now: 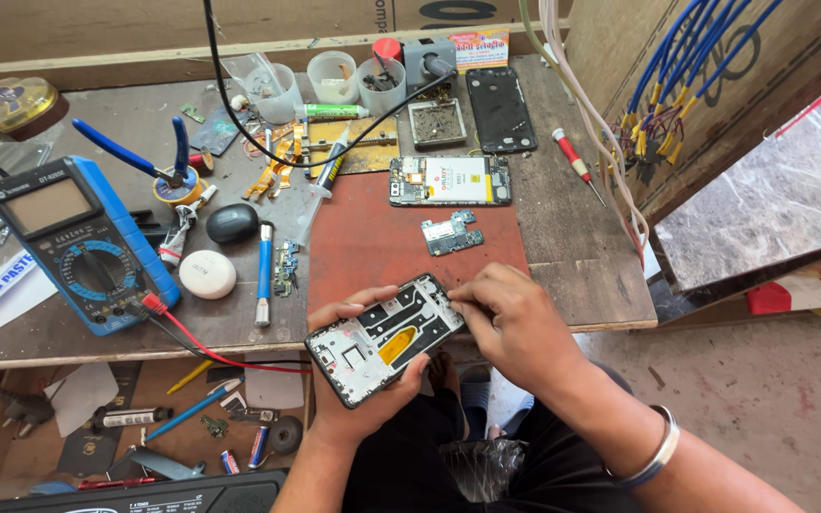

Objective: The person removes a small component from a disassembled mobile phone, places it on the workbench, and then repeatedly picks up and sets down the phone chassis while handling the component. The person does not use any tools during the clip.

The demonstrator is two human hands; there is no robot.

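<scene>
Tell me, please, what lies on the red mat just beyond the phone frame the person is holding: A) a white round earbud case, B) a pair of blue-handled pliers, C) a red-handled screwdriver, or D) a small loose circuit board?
D: a small loose circuit board lies on the red mat, beyond the phone frame held in the left hand while the right hand works at its top edge.

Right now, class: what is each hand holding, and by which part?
The left hand cradles an opened phone frame from beneath, by its lower end and edges. The right hand pinches at the frame's upper right corner; whether it grips a small part cannot be told.
</scene>
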